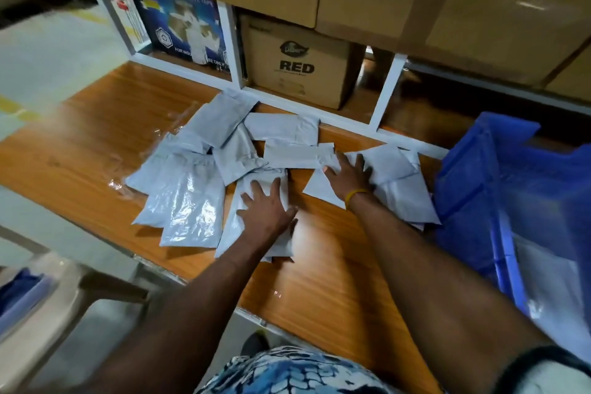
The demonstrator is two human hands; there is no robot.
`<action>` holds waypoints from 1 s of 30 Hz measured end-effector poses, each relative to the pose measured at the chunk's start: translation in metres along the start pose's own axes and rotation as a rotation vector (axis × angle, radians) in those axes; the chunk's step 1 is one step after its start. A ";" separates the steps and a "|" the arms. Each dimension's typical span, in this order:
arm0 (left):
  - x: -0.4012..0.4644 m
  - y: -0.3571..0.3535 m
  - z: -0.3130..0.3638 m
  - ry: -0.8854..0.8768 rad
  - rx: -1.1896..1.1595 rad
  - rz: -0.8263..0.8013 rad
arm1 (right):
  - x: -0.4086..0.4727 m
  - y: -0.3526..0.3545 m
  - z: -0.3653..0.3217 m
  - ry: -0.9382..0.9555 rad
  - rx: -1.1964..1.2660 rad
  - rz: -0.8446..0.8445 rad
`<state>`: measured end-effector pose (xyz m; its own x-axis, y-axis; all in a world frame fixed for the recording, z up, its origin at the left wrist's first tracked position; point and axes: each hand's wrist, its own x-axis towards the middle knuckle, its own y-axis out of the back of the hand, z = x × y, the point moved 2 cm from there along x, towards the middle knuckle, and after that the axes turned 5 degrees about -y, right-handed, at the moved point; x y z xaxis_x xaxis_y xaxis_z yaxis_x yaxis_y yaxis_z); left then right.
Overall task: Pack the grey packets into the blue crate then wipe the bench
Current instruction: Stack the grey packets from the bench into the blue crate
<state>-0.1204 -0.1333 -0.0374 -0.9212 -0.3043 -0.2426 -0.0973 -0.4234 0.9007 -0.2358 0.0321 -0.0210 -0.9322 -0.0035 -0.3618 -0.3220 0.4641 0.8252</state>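
Note:
Several grey packets [192,195] lie spread and overlapping across the middle of the wooden bench [83,150]. My left hand [267,206] lies flat, fingers spread, on a packet near the front of the pile. My right hand [348,174], with a yellow band at the wrist, rests with straight fingers on a stack of packets [403,198] just left of the blue crate [473,189]. The crate stands at the bench's right end, and pale packets show inside it at the lower right.
A white shelf frame [387,89] runs along the back of the bench, holding a brown carton marked RED [297,64] and a blue printed box [185,25]. Large cartons sit above. A pale chair [41,291] stands at the lower left.

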 end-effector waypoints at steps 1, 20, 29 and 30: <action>-0.004 -0.003 0.003 -0.017 0.024 -0.014 | 0.005 -0.002 0.004 0.005 -0.026 -0.015; -0.010 -0.012 -0.018 -0.273 0.079 -0.001 | -0.100 -0.044 0.065 0.236 -0.089 0.513; -0.010 0.011 -0.026 -0.248 0.125 0.065 | -0.099 -0.055 0.051 -0.064 -0.216 0.276; -0.011 0.012 -0.027 -0.238 0.103 0.055 | -0.104 -0.053 0.051 -0.071 -0.221 0.280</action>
<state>-0.1016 -0.1587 -0.0337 -0.9877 -0.1096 -0.1113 -0.0711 -0.3185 0.9453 -0.1133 0.0531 -0.0492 -0.9780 0.1620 -0.1311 -0.0907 0.2355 0.9676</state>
